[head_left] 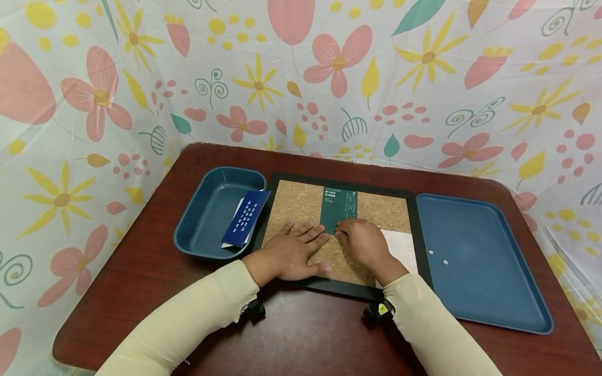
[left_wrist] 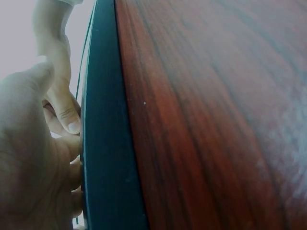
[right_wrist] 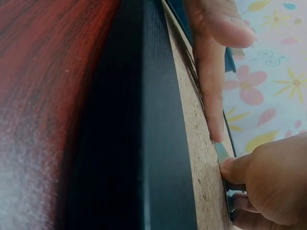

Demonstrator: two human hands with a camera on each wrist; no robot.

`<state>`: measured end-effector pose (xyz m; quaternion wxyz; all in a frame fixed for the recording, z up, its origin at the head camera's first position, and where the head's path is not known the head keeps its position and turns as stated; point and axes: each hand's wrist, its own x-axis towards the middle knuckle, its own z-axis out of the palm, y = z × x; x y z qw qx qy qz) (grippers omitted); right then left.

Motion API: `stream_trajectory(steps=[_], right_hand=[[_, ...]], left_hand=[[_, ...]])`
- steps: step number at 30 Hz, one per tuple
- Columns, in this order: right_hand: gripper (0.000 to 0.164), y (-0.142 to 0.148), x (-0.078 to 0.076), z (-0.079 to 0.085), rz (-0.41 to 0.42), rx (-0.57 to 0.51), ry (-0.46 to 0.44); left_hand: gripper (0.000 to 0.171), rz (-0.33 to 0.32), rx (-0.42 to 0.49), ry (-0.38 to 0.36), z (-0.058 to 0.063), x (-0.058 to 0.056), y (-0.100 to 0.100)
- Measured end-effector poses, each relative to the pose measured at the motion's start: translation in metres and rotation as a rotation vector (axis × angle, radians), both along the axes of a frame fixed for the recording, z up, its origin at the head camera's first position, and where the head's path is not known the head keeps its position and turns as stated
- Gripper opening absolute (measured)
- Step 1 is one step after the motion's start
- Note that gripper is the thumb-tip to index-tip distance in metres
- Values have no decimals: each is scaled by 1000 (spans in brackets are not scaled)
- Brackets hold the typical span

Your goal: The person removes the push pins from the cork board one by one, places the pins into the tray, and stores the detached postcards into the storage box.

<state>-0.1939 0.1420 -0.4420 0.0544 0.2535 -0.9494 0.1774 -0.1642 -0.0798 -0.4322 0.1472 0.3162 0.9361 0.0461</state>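
Observation:
A dark green card [head_left: 339, 206] with pale print lies on the cork board [head_left: 296, 203], which has a black frame. My left hand [head_left: 295, 249] rests flat on the cork, fingers spread, fingertips close to the card's lower left corner. With thumb and curled fingers my right hand [head_left: 364, 241] grips at the card's lower right edge; its fingertips cover that spot. In the right wrist view, the right thumb [right_wrist: 232, 167] sits against the card just beyond the left hand's outstretched finger [right_wrist: 213, 105]. Under the right wrist a white sheet [head_left: 400, 248] lies on the board.
Left of the board stands a deep blue tray [head_left: 188, 219], with a dark blue card [head_left: 246, 218] over white paper leaning on its rim. At the right, a flat blue tray [head_left: 489, 271] holds two small silver tacks [head_left: 445, 262]. A patterned curtain [head_left: 301, 78] hangs behind the wooden table [head_left: 141, 282].

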Motion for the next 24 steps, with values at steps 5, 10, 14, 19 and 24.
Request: stream_trajectory(steps=[5,10,14,19,24], right_hand=[[16,0,0,-1,-1,-1,4],[14,0,0,-1,-2,-2,5],[13,0,0,0,-3,-11,5],[15,0,0,0,-11,-10,1],[18,0,-1,0,-21,-10,-10]], left_hand=[[87,-1,-1,-3,0,0,0],[87,1,2,-12,-1,-1,0],[87,5,-3,-16,-1,-1,0],[86,3,-11,-17,1,-1,1],[86,7,-14,-23,1,0,1]])
